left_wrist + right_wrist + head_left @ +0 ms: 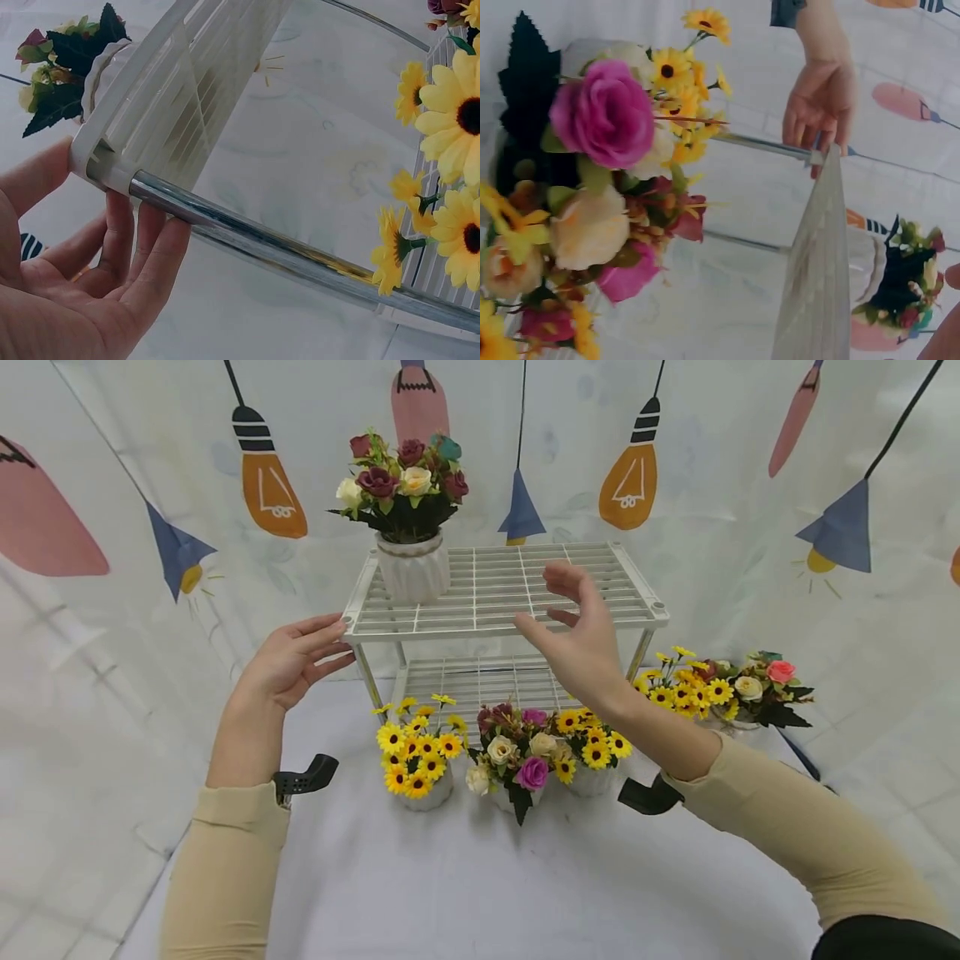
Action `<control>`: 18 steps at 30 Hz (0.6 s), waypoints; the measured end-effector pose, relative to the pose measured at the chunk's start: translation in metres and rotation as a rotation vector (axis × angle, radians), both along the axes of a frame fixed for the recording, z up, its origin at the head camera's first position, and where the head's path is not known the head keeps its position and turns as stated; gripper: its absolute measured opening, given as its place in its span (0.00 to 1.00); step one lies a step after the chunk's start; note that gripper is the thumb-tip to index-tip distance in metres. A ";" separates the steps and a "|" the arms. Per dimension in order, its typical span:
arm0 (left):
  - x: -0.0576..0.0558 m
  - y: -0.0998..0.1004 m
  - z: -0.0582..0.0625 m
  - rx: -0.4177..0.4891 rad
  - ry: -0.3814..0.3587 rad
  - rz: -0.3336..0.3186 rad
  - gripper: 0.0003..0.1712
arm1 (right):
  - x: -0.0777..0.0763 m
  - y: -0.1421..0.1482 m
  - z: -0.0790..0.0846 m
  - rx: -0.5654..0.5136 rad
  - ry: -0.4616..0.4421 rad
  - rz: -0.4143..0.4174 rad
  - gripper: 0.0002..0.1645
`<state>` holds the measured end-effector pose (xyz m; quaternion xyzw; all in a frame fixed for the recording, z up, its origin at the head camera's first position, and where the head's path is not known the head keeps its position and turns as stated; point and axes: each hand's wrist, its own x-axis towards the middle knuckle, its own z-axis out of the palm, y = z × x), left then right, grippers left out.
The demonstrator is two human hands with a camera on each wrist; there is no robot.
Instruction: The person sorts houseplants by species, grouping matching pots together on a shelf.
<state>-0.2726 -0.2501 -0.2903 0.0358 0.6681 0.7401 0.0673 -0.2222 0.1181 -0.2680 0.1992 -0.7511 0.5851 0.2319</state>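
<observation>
A white two-tier wire rack [450, 633] with metal legs stands against the backdrop. My left hand [288, 660] holds its front left top corner; in the left wrist view the thumb lies on the corner's outer side and the fingertips rest at the metal leg [247, 240]. My right hand [581, 643] hovers over the right part of the top tier, fingers loosely bent, thumb apart, holding nothing. On the top tier's left stands a ribbed white pot [412, 572] of dark red, cream and teal artificial roses [408, 481].
In front of the rack stand pots of yellow daisies [416, 752], mixed roses [517, 752] and more yellow daisies [596, 747]. Right of it are further yellow daisies [686, 689] and roses [765, 685]. A white cloth [465, 885] covers the table; a printed backdrop [727, 527] hangs behind.
</observation>
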 end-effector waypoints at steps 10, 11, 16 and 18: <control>-0.002 0.001 0.007 -0.055 0.003 0.003 0.43 | 0.023 0.054 -0.034 -0.011 0.025 -0.067 0.32; -0.002 0.000 0.007 -0.052 0.002 0.001 0.42 | 0.025 0.059 -0.039 -0.003 0.015 -0.084 0.31; -0.001 -0.005 0.005 -0.013 0.011 -0.032 0.36 | 0.037 0.085 -0.065 -0.033 -0.053 -0.157 0.30; -0.001 -0.005 0.004 0.001 0.011 -0.040 0.35 | 0.040 0.096 -0.075 -0.069 -0.090 -0.185 0.30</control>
